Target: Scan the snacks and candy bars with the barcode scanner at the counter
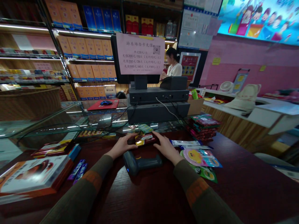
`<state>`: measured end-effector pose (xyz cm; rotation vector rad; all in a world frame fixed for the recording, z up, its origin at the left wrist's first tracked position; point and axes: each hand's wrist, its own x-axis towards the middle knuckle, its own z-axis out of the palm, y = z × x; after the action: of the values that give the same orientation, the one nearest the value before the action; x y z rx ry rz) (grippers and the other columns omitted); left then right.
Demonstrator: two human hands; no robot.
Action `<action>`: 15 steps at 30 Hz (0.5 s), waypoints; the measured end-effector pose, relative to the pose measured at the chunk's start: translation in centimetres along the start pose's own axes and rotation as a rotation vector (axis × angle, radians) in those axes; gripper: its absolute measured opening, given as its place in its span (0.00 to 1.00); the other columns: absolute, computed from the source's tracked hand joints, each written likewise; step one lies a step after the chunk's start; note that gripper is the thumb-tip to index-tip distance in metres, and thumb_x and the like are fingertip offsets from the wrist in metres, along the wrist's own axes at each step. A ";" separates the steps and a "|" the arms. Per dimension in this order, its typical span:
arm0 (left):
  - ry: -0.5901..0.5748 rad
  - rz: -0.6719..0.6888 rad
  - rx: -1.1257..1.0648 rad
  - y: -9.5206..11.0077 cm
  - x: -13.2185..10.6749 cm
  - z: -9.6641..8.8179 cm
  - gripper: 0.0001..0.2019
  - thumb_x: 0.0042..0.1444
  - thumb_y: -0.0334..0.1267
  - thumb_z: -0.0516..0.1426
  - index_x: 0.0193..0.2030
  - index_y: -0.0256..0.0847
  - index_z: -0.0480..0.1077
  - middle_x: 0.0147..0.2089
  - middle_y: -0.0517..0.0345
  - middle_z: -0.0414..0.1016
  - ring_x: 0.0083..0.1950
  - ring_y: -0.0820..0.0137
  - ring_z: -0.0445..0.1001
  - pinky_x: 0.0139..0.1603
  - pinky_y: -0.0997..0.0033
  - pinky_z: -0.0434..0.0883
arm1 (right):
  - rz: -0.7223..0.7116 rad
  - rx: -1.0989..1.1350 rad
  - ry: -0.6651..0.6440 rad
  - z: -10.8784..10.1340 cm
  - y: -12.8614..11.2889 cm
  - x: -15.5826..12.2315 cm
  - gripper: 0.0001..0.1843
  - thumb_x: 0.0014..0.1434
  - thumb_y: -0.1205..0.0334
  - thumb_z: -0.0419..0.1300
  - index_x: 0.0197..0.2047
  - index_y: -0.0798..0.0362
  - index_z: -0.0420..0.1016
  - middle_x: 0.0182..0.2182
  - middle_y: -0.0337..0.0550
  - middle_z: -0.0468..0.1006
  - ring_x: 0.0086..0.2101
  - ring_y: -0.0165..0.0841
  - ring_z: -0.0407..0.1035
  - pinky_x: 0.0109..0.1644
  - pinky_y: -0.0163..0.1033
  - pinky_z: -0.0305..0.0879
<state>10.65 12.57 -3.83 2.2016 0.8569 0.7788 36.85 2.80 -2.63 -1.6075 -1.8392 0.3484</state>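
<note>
A small brown and yellow snack packet (145, 138) lies between my hands over the dark wooden counter. My left hand (123, 145) curls thumb and forefinger around its left end. At the other end, my right hand (165, 147) has its fingers and thumb against the packet. A green and white packet (145, 128) is just beyond it. Nearer to me, a dark handheld barcode scanner (142, 163) rests on its side between my forearms, touched by neither hand. Flat colourful packages (198, 157) lie right of my right hand.
Boxed goods (30, 174) and purple wrapped sticks (78, 170) lie at left, near more packets (53, 148). A stack of dark red packets (203, 127) stands at right. The monitor with a pink sign (140, 56) stands behind a glass display case (93, 119). Another person (174, 67) is beyond.
</note>
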 end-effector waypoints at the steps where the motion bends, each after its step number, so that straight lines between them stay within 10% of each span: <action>1: 0.017 0.002 -0.015 0.4 -0.1 -0.2 0.35 0.48 0.46 0.68 0.63 0.43 0.69 0.62 0.50 0.76 0.61 0.57 0.75 0.67 0.52 0.68 | -0.029 0.040 0.030 -0.1 -0.1 0.0 0.40 0.56 0.72 0.60 0.70 0.42 0.59 0.64 0.44 0.70 0.62 0.40 0.66 0.70 0.56 0.52; 15: 0.113 0.042 -0.130 6.7 -3.5 -3.2 0.32 0.51 0.42 0.66 0.63 0.43 0.64 0.61 0.49 0.75 0.60 0.59 0.76 0.62 0.53 0.74 | -0.248 0.299 0.217 -0.4 -1.5 -0.5 0.31 0.60 0.63 0.60 0.67 0.46 0.65 0.62 0.45 0.72 0.56 0.37 0.71 0.66 0.46 0.64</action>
<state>8.67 7.21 2.08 2.0831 0.7934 0.9596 35.95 1.96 -1.62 -1.1542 -1.7040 0.3073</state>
